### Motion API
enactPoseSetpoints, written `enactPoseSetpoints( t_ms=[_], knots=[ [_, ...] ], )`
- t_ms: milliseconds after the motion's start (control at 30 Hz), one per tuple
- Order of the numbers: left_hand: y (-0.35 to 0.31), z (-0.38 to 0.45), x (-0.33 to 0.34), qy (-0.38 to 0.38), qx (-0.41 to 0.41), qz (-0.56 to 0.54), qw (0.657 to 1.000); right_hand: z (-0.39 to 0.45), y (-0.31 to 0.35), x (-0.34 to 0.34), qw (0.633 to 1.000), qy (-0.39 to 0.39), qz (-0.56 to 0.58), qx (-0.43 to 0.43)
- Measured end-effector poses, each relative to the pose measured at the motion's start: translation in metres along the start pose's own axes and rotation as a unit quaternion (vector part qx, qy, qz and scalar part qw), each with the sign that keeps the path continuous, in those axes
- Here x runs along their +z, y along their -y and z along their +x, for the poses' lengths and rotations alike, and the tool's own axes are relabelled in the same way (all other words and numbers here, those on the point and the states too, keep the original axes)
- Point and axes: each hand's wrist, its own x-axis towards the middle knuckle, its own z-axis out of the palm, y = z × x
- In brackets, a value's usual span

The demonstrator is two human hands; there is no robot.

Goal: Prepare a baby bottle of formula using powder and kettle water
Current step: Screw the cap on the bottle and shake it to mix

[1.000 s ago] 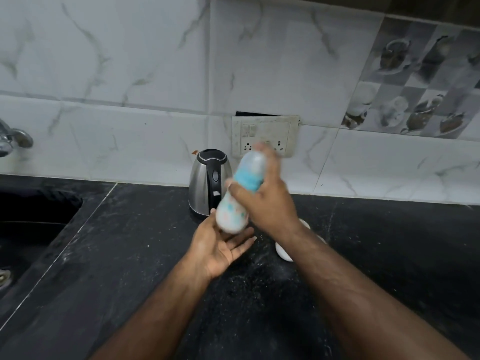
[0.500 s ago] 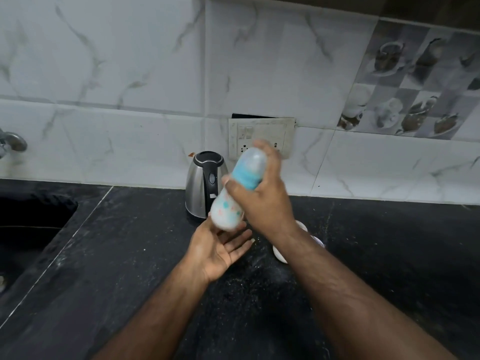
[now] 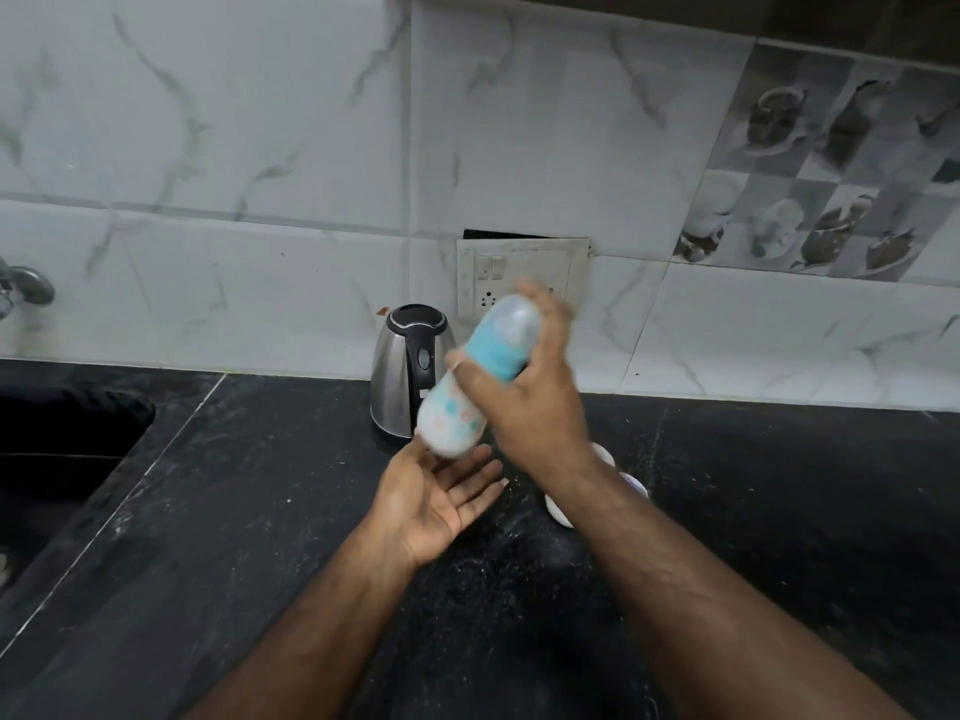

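My right hand (image 3: 535,402) grips a baby bottle (image 3: 467,387) with a blue collar and clear cap, tilted with the cap up to the right and its milky white base down to the left. The bottle is blurred. Just under that base my left hand (image 3: 436,496) lies flat, palm up, fingers apart, holding nothing. A steel electric kettle (image 3: 402,376) with a black lid and handle stands on the black counter right behind the bottle. A white round container (image 3: 558,509) sits on the counter, mostly hidden by my right forearm.
The black stone counter (image 3: 260,511) is dusted with white specks near my hands. A dark sink (image 3: 57,449) sits at the left with a tap (image 3: 21,288) above it. A switch and socket plate (image 3: 519,272) is on the tiled wall behind the kettle.
The bottle's base has bobbed slightly above my left palm while my right hand keeps hold of it. My left hand stays flat underneath. The kettle has not moved.
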Motion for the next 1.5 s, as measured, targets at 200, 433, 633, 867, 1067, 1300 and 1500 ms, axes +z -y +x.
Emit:
enactPoseSetpoints(
  t_ms=[200, 433, 633, 867, 1067, 1300, 1500],
  knots=[
    [0.000, -0.002, 0.000, -0.009, -0.001, -0.001, 1.000, -0.001, -0.006, -0.001, 1.000, -0.023, 0.015, -0.001],
    [-0.002, -0.006, 0.005, -0.016, -0.004, -0.008, 1.000, 0.016, 0.002, -0.013, 0.997, -0.046, 0.060, -0.029],
    [-0.002, -0.009, 0.003, 0.002, -0.009, 0.001, 1.000, -0.002, -0.005, -0.010, 0.997, 0.075, -0.034, -0.002],
    [0.000, -0.010, 0.003, 0.000, -0.008, 0.005, 1.000, 0.003, -0.006, -0.009, 0.996, 0.087, -0.025, -0.003],
    [0.001, -0.010, 0.003, -0.005, -0.014, 0.006, 1.000, 0.003, -0.013, -0.008, 0.990, 0.141, -0.021, 0.001],
    [0.001, -0.011, 0.007, 0.016, -0.018, 0.015, 1.000, 0.013, -0.021, -0.009, 0.992, 0.103, 0.045, 0.056],
    [0.007, -0.014, 0.014, 0.025, 0.025, 0.040, 0.999, 0.006, -0.034, -0.004, 0.981, 0.115, 0.090, 0.126]
  ],
)
